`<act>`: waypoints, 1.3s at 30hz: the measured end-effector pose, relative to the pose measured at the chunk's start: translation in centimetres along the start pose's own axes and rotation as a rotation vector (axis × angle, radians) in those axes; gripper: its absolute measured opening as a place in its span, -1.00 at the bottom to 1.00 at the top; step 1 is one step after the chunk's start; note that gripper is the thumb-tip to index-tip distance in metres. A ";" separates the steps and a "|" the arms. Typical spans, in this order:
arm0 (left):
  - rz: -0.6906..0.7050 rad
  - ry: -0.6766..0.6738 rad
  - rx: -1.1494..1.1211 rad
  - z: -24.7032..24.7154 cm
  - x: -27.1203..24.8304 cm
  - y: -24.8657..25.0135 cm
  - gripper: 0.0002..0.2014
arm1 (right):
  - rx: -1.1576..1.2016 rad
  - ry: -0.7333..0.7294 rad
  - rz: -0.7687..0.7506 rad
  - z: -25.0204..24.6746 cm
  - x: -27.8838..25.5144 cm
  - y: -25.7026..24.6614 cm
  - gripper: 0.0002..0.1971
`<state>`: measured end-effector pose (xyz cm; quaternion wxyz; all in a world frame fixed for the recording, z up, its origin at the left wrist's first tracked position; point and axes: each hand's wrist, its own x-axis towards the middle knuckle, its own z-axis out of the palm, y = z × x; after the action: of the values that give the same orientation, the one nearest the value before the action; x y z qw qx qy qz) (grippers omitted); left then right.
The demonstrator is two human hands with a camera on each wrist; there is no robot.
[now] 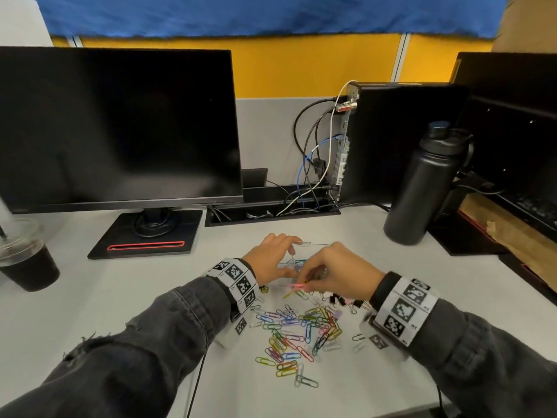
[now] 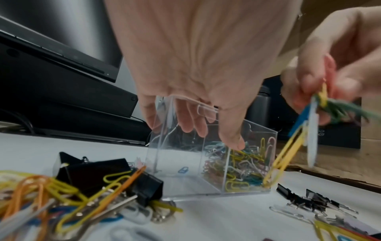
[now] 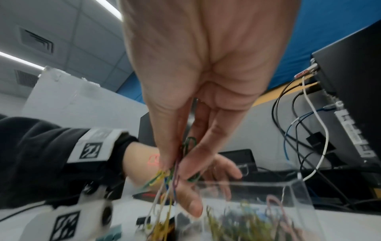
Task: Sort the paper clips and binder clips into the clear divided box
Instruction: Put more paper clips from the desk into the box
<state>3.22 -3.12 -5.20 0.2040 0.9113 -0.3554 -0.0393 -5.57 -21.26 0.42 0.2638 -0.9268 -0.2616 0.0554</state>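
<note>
Our right hand (image 1: pixel 337 274) pinches a bunch of coloured wire paper clips (image 2: pixel 301 125) in a tight fingertip grip. Just beside that grip stands the clear plastic divided box (image 2: pixel 177 156), its rim clasped by our left hand (image 1: pixel 268 259). We judge the clips light, springy and snag-prone, best pinched near the top.

No word or number can be read with certainty. The left wristband (image 1: pixel 238 282) and the right wristband (image 1: pixel 404 309) carry black-and-white square code markers. Small characters stand beside each marker, but they are too small to read. The monitor (image 1: pixel 120 125) has a small logo on its lower left edge, too blurred to read. A red mark (image 3: pixel 153 160) on the skin beside the left wristband is unclear.
</note>
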 end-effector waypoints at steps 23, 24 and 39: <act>-0.046 0.016 0.000 0.7 0.1 0.1 -0.34 | -0.219 0.119 0.016 -0.7 -0.6 1.7 -0.81; -0.045 0.017 0.001 0.7 0.1 0.1 -0.35 | -0.226 0.011 0.018 -0.2 -1.0 1.5 -0.74; -0.047 0.016 0.003 0.4 -0.3 0.6 -0.37 | -0.281 -0.332 0.028 4.5 0.2 1.7 -0.39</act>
<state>2.53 -3.46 -5.32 0.2046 0.9199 -0.3325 -0.0365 -5.74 -20.35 -4.32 0.0847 -0.9360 -0.2939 0.1741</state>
